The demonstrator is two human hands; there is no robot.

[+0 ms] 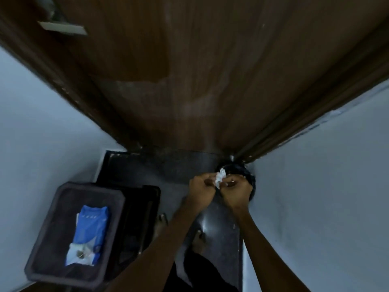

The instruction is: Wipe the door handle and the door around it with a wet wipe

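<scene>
**Wipe crumpled over the bin**

Pinching the wet wipe (220, 179) from both sides, left hand (202, 189) and right hand (236, 191) fingertips pressed onto it, low above dark bin (250, 175), probably for disposal. Door handle (63, 28) well above, untouched; wipe pack (89, 232) parked on stool (52, 218).

One brown wooden door (189, 70) stands ahead, with one pale metal door handle (63, 28) at its upper left. Two bare hands, the left hand (203, 186) and the right hand (237, 191), share one crumpled white wet wipe (220, 179). One dark square plastic stool (69, 234) carries one blue wipe packet (89, 234). One black round bin (242, 171) sits in the corner. Two bare feet (161, 223) show below.
</scene>
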